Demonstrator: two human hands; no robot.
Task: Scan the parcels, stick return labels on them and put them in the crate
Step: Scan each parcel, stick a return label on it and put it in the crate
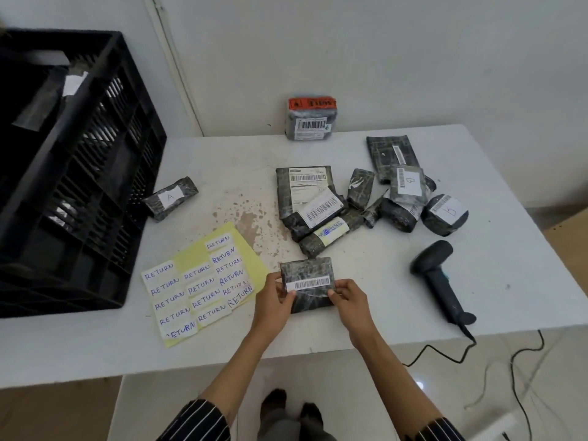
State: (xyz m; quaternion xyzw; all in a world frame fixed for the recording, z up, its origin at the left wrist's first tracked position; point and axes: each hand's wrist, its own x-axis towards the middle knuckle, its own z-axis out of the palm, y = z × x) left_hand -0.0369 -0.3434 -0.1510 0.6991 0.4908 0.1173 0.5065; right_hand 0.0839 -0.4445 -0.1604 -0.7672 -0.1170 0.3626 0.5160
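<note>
Item: small dark-wrapped parcel, white barcode strip face up, sited near the table's front edge; whether it rests on the top or is lifted just clear cannot be told. Hold: left hand and right hand each pinch a lower corner, thumbs on the top face and just touching the strip's two ends. Step judged in hand: presenting the barcode for scanning. Good practice: slide both thumbs off the bars, keep the wrap taut so the strip lies flat, hold on with the left hand alone and free the right for the handheld scanner, which lies on its side at 3 o'clock with bare table between. Return-label sheet at 9 o'clock, just beside the left hand. Black crate at 10 o'clock, walls tall, so the parcel must rise over the rim; a parcel marked A lies at its foot. Unsorted parcel pile at 12 to 1 o'clock, near. Front edge at 6 o'clock is close: little margin for setting down. Scanner cable drops over that edge at 4 o'clock, a possible snag.
</note>
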